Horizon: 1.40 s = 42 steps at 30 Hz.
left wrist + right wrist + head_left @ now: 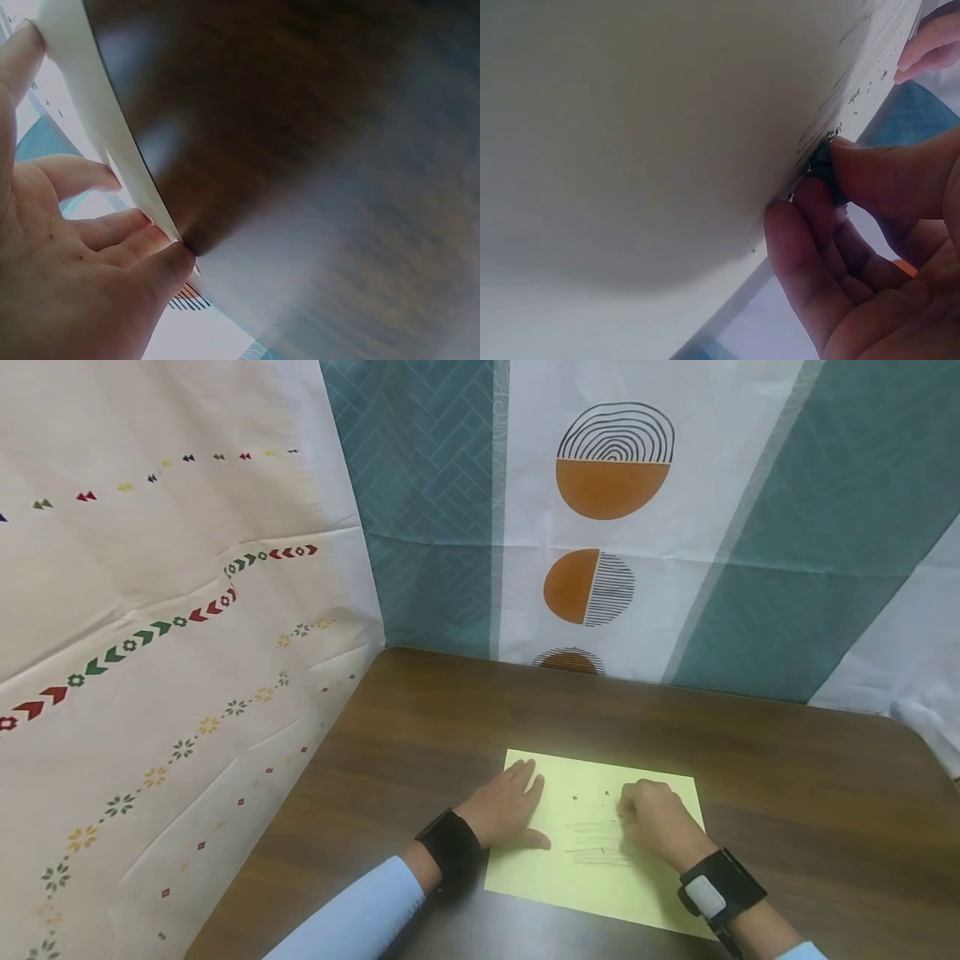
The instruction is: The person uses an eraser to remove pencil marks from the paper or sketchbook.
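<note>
A sheet of yellow paper [600,885] lies on the brown table. Faint pencil lines [596,843] run across its middle, with a few dark crumbs [575,797] above them. My left hand [506,806] rests flat with spread fingers on the sheet's left part. On the right part, my right hand [656,818] pinches a small dark blue-green eraser [823,171] between thumb and fingers, against the paper. In the head view the fingers hide this eraser. More crumbs [855,97] lie beside it in the right wrist view.
The wooden table [427,718] reaches back to a patterned teal and white cloth [427,510]. A cream cloth with small printed motifs [187,635] hangs along the left edge. Dark bands [452,847] wrap both wrists.
</note>
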Tool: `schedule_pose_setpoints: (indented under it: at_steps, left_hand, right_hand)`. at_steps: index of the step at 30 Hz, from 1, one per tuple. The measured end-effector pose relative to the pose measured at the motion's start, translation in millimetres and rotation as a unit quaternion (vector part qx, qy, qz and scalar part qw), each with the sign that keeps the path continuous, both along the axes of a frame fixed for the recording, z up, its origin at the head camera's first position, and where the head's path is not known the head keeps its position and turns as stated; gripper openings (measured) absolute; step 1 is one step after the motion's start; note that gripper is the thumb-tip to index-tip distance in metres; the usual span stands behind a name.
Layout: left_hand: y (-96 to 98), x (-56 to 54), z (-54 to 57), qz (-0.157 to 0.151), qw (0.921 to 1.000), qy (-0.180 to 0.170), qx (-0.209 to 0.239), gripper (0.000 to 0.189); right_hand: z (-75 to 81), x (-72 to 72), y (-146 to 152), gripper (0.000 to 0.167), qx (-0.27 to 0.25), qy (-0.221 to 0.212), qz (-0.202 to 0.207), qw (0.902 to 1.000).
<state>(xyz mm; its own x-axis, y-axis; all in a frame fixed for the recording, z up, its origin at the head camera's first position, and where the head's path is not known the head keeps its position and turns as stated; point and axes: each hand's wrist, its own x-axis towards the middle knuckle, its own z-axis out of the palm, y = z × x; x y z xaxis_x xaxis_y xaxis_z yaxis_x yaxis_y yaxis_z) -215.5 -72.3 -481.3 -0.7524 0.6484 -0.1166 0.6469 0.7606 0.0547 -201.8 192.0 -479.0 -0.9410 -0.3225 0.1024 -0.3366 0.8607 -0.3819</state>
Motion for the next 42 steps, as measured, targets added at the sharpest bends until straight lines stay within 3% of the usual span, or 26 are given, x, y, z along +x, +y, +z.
schedule_pose_setpoints:
  at_steps: [6,14,23,34,42]
  left_hand:
    - [-1.7,2.3,-4.7,0.006,1.0000,-0.007,0.000,0.090]
    - [-2.4,5.3,-6.9,0.006,0.9999,-0.014,-0.001,0.090]
    - [0.2,3.1,-8.1,-0.014,0.9998,0.007,-0.011,0.090]
    - [3.8,-1.0,-10.3,-0.026,0.9987,0.037,-0.025,0.091]
    - [6.3,-3.3,-5.3,-0.022,0.9981,0.046,-0.033,0.091]
  right_hand:
    - [0.3,2.1,-5.8,0.032,-0.021,0.000,0.011,0.9997]
    - [10.3,9.4,-32.9,0.027,-0.074,0.019,0.084,0.9936]
    - [9.6,4.9,-59.6,0.026,-0.061,0.025,0.149,0.9866]
    - [4.6,6.2,-72.9,0.023,-0.007,0.015,0.147,0.9890]
    - [0.9,5.4,-82.1,0.025,0.037,0.049,0.130,0.9896]
